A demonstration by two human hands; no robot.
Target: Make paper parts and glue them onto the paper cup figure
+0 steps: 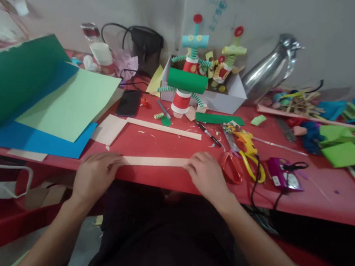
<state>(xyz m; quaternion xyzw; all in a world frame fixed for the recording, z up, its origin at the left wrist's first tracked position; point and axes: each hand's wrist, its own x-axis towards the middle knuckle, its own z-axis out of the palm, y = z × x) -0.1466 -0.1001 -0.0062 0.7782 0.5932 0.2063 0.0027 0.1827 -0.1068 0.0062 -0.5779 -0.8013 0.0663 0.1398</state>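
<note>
A long pale peach paper strip [154,161] stretches between my two hands, just above the table's front edge. My left hand [96,175] pinches its left end, and my right hand [207,174] pinches the right end. Behind it lies a second peach strip [165,129], whose left end meets a wider piece of the same paper [110,129]. Beyond them stands a paper-cup figure [181,100] with a green roll [187,80] on top and springy folded-paper arms. Right of my right hand are red-handled scissors [232,166] and yellow-handled scissors [253,165].
Green, blue and light-green sheets [66,103] cover the left side. A phone [128,103], a pen [209,134], a yellow glue gun [244,142] and a purple device [285,174] with a cable lie about. At the back are a white box [198,98] with finished figures and a metal jug [267,70].
</note>
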